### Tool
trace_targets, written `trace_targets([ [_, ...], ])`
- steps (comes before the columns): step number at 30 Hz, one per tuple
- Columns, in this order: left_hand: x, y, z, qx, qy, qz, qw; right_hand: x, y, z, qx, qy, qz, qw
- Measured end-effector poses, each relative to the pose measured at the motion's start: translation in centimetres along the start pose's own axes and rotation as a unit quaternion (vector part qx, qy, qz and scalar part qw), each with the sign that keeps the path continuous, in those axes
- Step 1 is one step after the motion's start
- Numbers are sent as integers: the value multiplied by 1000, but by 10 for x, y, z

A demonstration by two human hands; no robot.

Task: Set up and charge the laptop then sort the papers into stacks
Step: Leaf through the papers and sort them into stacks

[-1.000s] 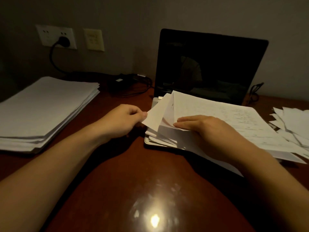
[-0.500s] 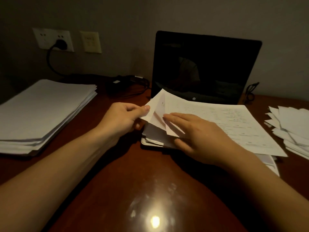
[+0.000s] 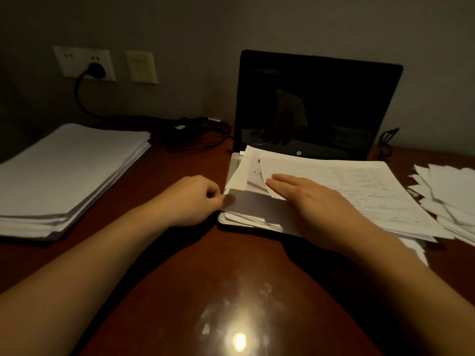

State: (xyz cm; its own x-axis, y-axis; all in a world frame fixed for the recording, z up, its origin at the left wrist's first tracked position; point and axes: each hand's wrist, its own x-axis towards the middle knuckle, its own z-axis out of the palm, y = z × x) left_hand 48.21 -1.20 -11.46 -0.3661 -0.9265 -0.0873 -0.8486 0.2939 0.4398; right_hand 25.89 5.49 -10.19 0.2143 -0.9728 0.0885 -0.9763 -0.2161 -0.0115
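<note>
Our left hand pinches a sheet by its corner to peel it free, while our right hand, fingers straight, pins the paper pile on the laptop.

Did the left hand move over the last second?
Yes. The left hand has sunk toward the front left corner of the laptop, and the sheet it pinches now lies flatter on the pile.
</note>
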Motion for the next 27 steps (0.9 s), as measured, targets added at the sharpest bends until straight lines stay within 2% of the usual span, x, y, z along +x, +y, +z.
trace_targets([
  [2,-1,-4,-3,-39,5,9,999,0,1,-1,1,1,1,1000],
  [5,-2,-7,-6,-100,55,26,993,-1,2,-3,4,8,0,1000],
  [7,-1,-10,-7,-187,87,15,978,-2,2,-3,7,11,-6,1000],
  [11,1,-11,-7,-311,88,-30,946,-2,1,-3,16,12,-25,999],
  [20,-1,-6,-6,-301,179,-22,936,-2,-8,1,38,13,-34,999],
  [22,-1,-7,-6,-289,170,-21,942,-2,-7,1,37,18,-26,999],
  [27,0,-11,-7,-301,49,-43,952,-3,0,-2,30,13,7,999],
])
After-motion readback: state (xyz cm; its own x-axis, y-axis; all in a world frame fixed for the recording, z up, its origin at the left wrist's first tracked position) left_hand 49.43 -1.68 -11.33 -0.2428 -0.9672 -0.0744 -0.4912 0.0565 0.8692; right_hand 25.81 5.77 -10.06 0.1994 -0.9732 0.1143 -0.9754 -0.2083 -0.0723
